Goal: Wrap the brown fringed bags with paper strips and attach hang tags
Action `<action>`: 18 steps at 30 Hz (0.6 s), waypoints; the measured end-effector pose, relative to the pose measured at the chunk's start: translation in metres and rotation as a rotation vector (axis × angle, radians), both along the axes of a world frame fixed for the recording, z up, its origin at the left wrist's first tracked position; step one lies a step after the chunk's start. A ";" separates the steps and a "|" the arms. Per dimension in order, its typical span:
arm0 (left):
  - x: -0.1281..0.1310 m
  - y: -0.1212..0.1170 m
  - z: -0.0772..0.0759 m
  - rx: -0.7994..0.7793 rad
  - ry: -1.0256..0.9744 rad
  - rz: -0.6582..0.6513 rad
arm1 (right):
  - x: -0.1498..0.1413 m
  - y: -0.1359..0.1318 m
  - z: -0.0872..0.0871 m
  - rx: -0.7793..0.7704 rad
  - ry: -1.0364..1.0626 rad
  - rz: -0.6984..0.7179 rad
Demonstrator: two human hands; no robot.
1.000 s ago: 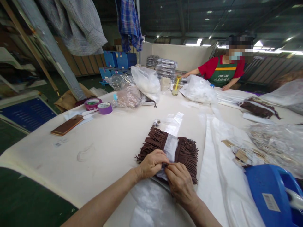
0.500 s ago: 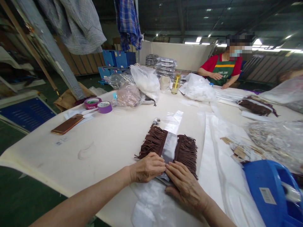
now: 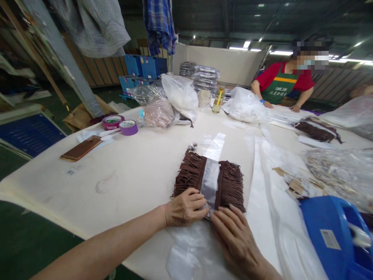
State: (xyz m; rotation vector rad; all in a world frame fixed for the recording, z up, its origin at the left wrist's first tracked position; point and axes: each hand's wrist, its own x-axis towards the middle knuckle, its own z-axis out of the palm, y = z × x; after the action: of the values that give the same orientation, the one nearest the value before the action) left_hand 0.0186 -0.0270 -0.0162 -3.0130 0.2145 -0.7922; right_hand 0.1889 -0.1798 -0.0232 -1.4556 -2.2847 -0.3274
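A co-worker's hand (image 3: 267, 104) has lowered toward the white table (image 3: 145, 171); right fingers (image 3: 229, 222) released, left fingers (image 3: 194, 203) unclear.

The fringed piece (image 3: 188, 175) is dark brown, its middle strip (image 3: 210, 181) pale grey, the hanging shirt (image 3: 159, 29) blue plaid.

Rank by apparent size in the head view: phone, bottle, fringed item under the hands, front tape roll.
1. Fringed item
2. Phone
Bottle and front tape roll: too alike to rank; the bottle stands farther off.
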 end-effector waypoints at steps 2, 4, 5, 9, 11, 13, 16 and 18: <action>-0.001 -0.001 -0.004 -0.018 -0.026 0.002 | -0.011 -0.015 -0.007 -0.006 0.073 -0.026; -0.001 -0.002 -0.007 -0.028 -0.035 0.003 | -0.021 -0.025 -0.012 -0.080 0.191 -0.057; -0.001 -0.002 -0.008 -0.033 -0.037 0.007 | -0.026 -0.027 -0.014 -0.121 0.255 -0.075; -0.001 -0.002 -0.008 -0.060 -0.037 0.028 | -0.036 -0.023 -0.024 -0.167 0.421 -0.150; -0.002 -0.003 -0.007 -0.068 -0.048 0.025 | -0.037 -0.021 -0.028 -0.154 0.455 -0.167; -0.002 -0.004 -0.007 -0.074 -0.062 0.025 | -0.037 -0.019 -0.029 -0.141 0.477 -0.182; -0.001 -0.005 -0.007 -0.088 -0.082 0.031 | -0.038 -0.018 -0.027 -0.106 0.438 -0.198; -0.001 -0.006 -0.009 -0.095 -0.088 0.031 | -0.040 -0.016 -0.023 -0.062 0.368 -0.193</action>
State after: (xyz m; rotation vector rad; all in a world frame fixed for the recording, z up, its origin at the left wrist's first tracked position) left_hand 0.0177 -0.0328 -0.0250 -3.0518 0.1312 -0.9557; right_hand 0.1490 -0.1959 -0.0462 -1.6193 -1.8835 -0.0366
